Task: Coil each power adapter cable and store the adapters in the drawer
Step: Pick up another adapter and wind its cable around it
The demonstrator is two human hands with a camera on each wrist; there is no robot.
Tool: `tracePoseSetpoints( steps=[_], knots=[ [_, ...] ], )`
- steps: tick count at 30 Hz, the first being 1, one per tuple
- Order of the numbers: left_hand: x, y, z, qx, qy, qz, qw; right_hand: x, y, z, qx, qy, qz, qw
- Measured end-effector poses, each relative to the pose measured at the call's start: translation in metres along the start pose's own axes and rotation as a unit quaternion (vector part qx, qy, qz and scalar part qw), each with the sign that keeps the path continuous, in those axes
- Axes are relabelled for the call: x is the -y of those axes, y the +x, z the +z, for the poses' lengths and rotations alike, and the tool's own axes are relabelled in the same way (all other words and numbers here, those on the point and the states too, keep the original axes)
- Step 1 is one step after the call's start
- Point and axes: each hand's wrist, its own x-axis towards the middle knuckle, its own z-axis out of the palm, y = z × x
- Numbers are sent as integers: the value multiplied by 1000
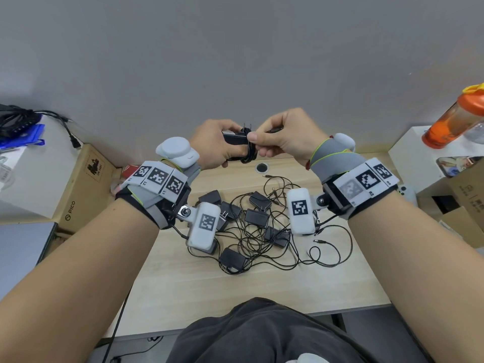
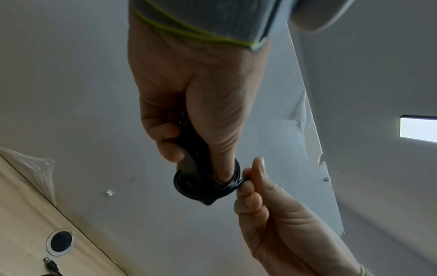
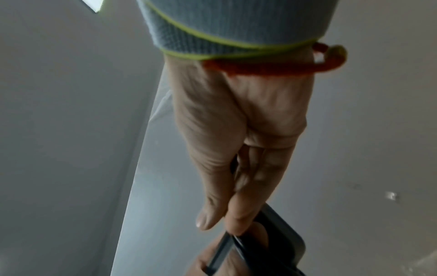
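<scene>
Pale wood surface (image 1: 262,284) carries a tangle of uncoiled adapters (image 1: 255,216). Above it, my left hand (image 1: 217,142) grips one adapter (image 1: 234,138); right hand (image 1: 285,137) pinches its cable (image 1: 248,155), nearly wound. Next: tuck the end, find the drawer, unseen.

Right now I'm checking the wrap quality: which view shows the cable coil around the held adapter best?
The left wrist view: the cable coil shows as clear loops round the adapter, the right hand pinching its end. The head view shows it small between both hands. The right wrist view is blurred, showing mainly the adapter body.
</scene>
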Motion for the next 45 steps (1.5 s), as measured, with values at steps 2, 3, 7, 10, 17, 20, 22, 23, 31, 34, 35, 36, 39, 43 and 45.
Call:
tracePoseSetpoints(
  steps=[2, 3, 7, 10, 17, 20, 22, 23, 31, 34, 35, 36, 39, 43, 45],
  knots=[
    [1, 1, -1, 1, -12, -3, 1000, -2, 1, -2, 19, 62, 13, 998],
    [1, 2, -2, 0, -15, -8, 1000, -3, 1, -3, 28, 91, 17, 995],
    [2, 6, -1, -7, -30, -28, 999, -7, 1, -4, 38, 150, 24, 988],
    [-2, 7, 4, -21, -62, -40, 997, -9, 3, 1, 49, 112, 23, 992],
    [-7, 12, 5, -41, -141, -86, 985, -11, 4, 11, 81, 12, 34, 996],
    [-10, 13, 6, -30, -153, -91, 984, -10, 5, 14, 88, -14, 54, 995],
    [-12, 13, 7, -22, -156, -87, 984, -9, 8, 15, 75, -18, 66, 995],
    [-12, 12, 8, -21, -154, -84, 984, -9, 9, 14, 63, -17, 70, 995],
    [-12, 16, 10, -17, -130, -80, 988, -14, 22, 12, -105, -72, 61, 990],
    [-11, 16, 11, -9, -115, -78, 990, -19, 27, 12, -145, -85, 25, 985],
    [-10, 17, 11, -9, -114, -78, 990, -19, 27, 12, -149, -84, 18, 985],
    [-10, 17, 11, -11, -114, -77, 990, -19, 28, 12, -150, -85, 11, 985],
    [-11, 18, 12, -8, -115, -73, 991, -19, 29, 12, -164, -96, -18, 982],
    [-12, 18, 13, 0, -119, -72, 990, -24, 31, 13, -178, -131, -59, 974],
    [-13, 17, 14, 4, -133, -77, 988, -23, 30, 13, -179, -163, -73, 967]
  ],
)
